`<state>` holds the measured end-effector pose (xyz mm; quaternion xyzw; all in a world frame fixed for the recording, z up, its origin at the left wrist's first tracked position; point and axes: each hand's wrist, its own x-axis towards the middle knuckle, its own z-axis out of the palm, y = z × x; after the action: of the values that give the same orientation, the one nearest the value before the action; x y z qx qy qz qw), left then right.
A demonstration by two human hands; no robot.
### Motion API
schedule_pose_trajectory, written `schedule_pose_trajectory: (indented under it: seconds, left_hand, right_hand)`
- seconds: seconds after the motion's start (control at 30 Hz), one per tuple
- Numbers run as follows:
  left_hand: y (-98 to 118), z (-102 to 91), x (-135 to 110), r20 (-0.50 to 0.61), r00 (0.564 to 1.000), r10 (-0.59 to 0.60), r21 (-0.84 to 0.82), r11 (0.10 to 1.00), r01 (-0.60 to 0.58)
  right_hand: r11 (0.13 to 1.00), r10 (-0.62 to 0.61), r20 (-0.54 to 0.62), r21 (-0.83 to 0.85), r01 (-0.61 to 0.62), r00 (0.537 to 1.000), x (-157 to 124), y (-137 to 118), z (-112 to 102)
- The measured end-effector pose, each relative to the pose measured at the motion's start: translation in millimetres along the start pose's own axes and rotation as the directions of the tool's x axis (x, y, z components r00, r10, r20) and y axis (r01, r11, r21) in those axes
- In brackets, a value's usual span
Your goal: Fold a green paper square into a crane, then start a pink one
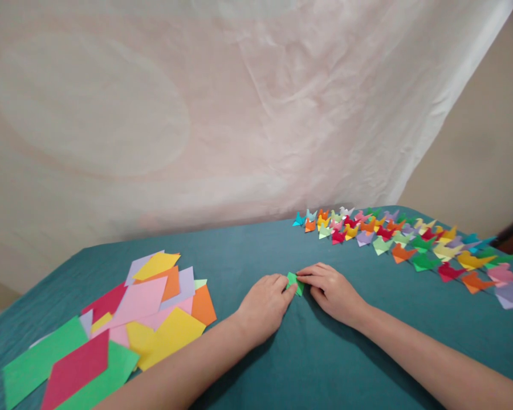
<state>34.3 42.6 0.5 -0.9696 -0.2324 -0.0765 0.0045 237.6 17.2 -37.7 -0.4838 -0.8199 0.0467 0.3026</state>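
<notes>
A small green folded paper piece [295, 282] lies on the teal tablecloth [248, 250] between my two hands. My left hand [264, 306] rests on the cloth with its fingers curled, the fingertips pinching the paper's left side. My right hand [331, 290] presses down on the paper's right edge with its fingers together. Both forearms reach in from the bottom of the view.
A loose pile of coloured paper sheets [145, 310] lies at the left, with green and red sheets [68, 370] nearest me. Several rows of small folded paper figures [393, 236] run along the right. A pale cloth backdrop [222, 108] hangs behind the table.
</notes>
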Motion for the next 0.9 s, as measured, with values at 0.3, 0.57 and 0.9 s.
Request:
schedule_pose_trajectory:
  seconds: [0.3, 0.57, 0.9]
  left_hand:
    - [-13.7, 13.0, -1.6, -0.034, 0.999, 0.036, -0.132, 0.99, -0.04]
    - [-14.0, 21.5, 0.4, -0.095, 0.993, -0.065, -0.186, 0.981, 0.046]
    - [-18.5, 20.4, 0.4, -0.143, 0.973, -0.18, -0.393, 0.913, 0.111]
  right_hand:
    - [0.99, 0.139, -0.029, 0.031, -0.138, 0.99, 2.0, -0.7, -0.6]
    - [0.98, 0.197, -0.043, -0.002, -0.197, 0.979, 1.8, -7.9, 0.0]
    - [0.979, 0.202, -0.056, 0.022, -0.201, 0.978, 1.1, -4.8, 1.8]
